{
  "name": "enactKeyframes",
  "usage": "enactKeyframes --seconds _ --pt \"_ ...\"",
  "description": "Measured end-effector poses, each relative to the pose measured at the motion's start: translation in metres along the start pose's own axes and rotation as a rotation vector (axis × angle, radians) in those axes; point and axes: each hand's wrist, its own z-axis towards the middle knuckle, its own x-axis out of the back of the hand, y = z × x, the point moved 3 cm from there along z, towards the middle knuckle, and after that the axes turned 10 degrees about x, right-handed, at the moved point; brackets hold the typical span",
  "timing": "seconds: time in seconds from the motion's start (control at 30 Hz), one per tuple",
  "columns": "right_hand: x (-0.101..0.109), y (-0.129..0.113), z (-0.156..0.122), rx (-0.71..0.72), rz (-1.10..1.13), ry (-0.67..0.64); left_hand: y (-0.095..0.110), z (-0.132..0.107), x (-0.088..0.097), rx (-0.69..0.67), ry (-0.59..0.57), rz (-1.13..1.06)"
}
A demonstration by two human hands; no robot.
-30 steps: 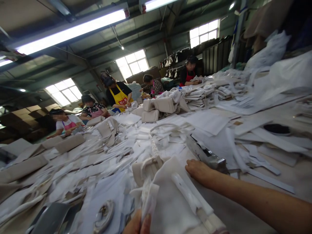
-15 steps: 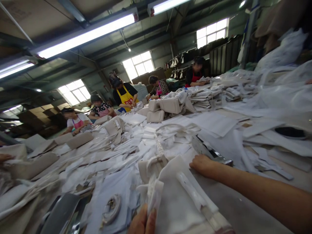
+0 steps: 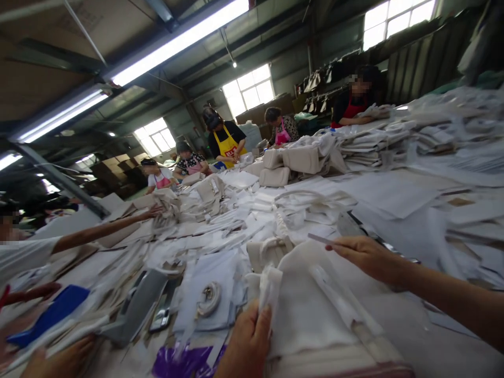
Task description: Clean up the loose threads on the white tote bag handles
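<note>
My left hand (image 3: 252, 333) is closed, thumb against fingers, on a white wrapped strap (image 3: 270, 286) that stands up at the left side of a pale handbag (image 3: 315, 304). White wrapping sheet lies over the bag, and another wrapped strap (image 3: 334, 294) runs down across it. Above the bag's upper right, my right hand (image 3: 362, 252) pinches a thin, narrow strip (image 3: 319, 239) that points left; its kind is not clear. Partly behind that hand and forearm sits a metal dispenser-like device (image 3: 354, 226).
A coiled strap (image 3: 209, 299) lies on white sheets left of my left hand. Beyond it are a grey device (image 3: 136, 304), purple plastic (image 3: 181, 361) and a blue piece (image 3: 51, 315). A co-worker's arm (image 3: 106, 231) reaches in from the left. Stacked bags (image 3: 301, 160) and several people stand farther back.
My right hand has lifted from beside the metal device and moved over the bag, now with a thin strip in its fingers. The view has turned left. A co-worker's arm now reaches across.
</note>
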Motion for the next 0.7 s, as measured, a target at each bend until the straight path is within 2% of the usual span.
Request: enactKeyframes --seconds 0.07,0.17,0.27,0.33,0.43,0.57,0.63,0.7 --pt "-0.022 -0.03 -0.001 0.049 0.093 -0.142 0.003 -0.002 0.0 0.054 -0.047 -0.095" --pt "-0.061 -0.067 -0.004 0.177 0.09 -0.373 0.004 -0.004 0.0 0.098 -0.098 -0.249" --pt "-0.091 -0.082 -0.003 0.334 -0.026 -0.428 0.0 -0.002 -0.001 0.134 -0.124 -0.372" --pt "-0.103 -0.082 -0.001 0.367 -0.105 -0.42 -0.005 0.0 -0.001 0.164 -0.108 -0.451" --pt "-0.108 -0.079 0.004 0.343 -0.084 -0.425 -0.013 0.004 -0.002 0.198 -0.092 -0.523" --pt "-0.108 -0.082 0.007 0.274 0.093 -0.463 -0.018 0.01 -0.004 0.163 -0.101 -0.526" --pt "-0.111 -0.081 0.008 0.18 0.173 -0.484 -0.018 0.012 -0.004 0.142 -0.112 -0.517" --pt "-0.116 -0.074 0.008 0.023 0.231 -0.464 -0.016 0.013 -0.004 0.127 -0.122 -0.507"
